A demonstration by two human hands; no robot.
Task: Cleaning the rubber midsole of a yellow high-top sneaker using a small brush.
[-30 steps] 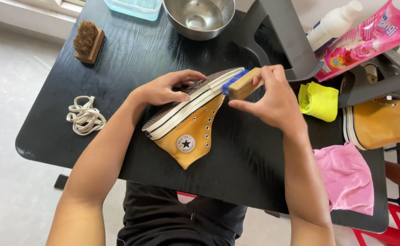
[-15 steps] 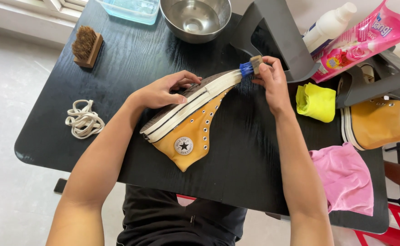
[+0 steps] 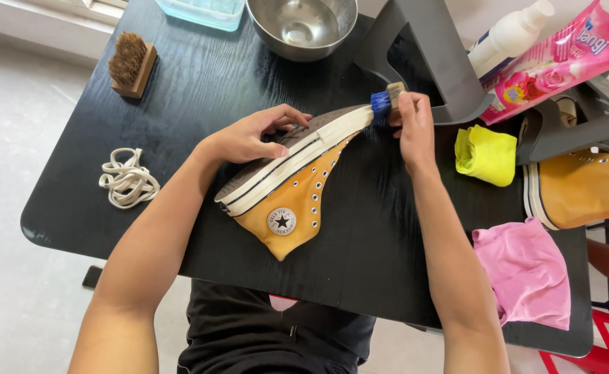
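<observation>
— What's laid out there, biggest thing first?

— A black table, and on it a mustard-yellow high-top shoe tipped on its side, sole turned up, toe pointing to the far right. A second yellow shoe stands at the right edge, well apart from the first.

— And the hands?

— The left hand lies over the sole near its middle, fingers spread and curled on the rubber, pinning the shoe down. The right hand is closed around a small wooden brush with blue bristles, the bristles touching the toe end of the sole.

— Anything else around?

— A steel bowl at the far edge, a pink cloth near the right corner, a yellow cloth just beside the right hand, a bundle of white laces on the left, and a brown-bristled brush beyond them.
</observation>
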